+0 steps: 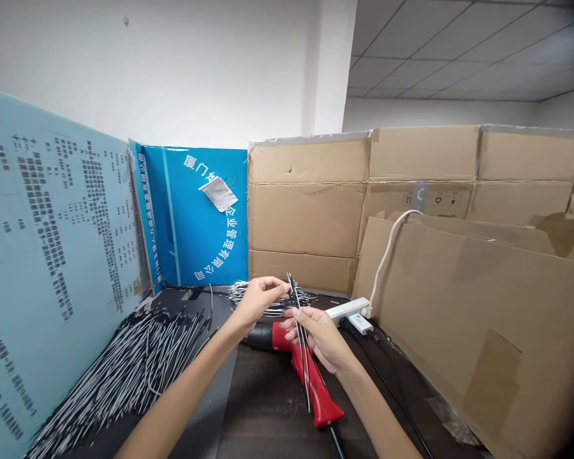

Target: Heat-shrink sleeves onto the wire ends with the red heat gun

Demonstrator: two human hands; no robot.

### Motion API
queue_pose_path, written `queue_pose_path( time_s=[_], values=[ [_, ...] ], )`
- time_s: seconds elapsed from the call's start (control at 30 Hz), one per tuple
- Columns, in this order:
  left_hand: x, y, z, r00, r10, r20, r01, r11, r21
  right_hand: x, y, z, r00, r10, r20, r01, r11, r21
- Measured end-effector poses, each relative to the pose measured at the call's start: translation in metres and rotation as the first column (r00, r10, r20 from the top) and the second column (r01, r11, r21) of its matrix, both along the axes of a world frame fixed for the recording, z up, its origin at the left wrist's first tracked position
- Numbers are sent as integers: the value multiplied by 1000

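Our right hand (322, 333) angles inward, clasping thin wires (294, 298). Our left hand (259, 299), raised opposite, pinches their upper ends.

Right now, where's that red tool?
In the head view, the red tool lies on the dark table, below and slightly right of centre, beneath the right hand.

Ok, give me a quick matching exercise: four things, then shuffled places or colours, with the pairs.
1. raised wires
2. large wire pile
3. pistol-shaped tool
4. power strip

A. white, near the leaning cardboard
B. beside the pale-blue board
C. red and black
D. held in the right grip

Pairs: 1-D, 2-B, 3-C, 4-A
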State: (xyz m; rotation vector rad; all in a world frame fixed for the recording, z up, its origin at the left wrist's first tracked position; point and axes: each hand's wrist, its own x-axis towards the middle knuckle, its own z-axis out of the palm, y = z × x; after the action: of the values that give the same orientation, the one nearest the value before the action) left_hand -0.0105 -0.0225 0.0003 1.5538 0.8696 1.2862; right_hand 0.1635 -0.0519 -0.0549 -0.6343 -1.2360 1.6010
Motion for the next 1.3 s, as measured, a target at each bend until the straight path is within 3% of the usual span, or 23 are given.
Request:
queue_pose_path(
  time_s=[0.27, 0.57, 0.73, 1.03, 1.3],
  values=[
    [-4, 3, 3, 994, 103, 43, -104, 994, 32, -2, -2, 0, 1000, 11, 8, -11, 1000, -9],
    [-3, -1, 2, 994, 102, 44, -103, 995, 17, -4, -1, -1, 993, -57, 100, 56, 998, 10],
    [-3, 0, 2, 988, 74, 134, -69, 997, -39, -3, 1, -4, 991, -82, 109, 80, 996, 28],
    [0, 4, -3, 992, 127, 25, -129, 966, 224, -5, 3, -7, 988, -87, 128, 82, 996, 41],
    [-2, 9, -6, 990, 124, 68, -134, 976, 170, -5, 2, -7, 992, -81, 98, 73, 994, 83]
  ],
)
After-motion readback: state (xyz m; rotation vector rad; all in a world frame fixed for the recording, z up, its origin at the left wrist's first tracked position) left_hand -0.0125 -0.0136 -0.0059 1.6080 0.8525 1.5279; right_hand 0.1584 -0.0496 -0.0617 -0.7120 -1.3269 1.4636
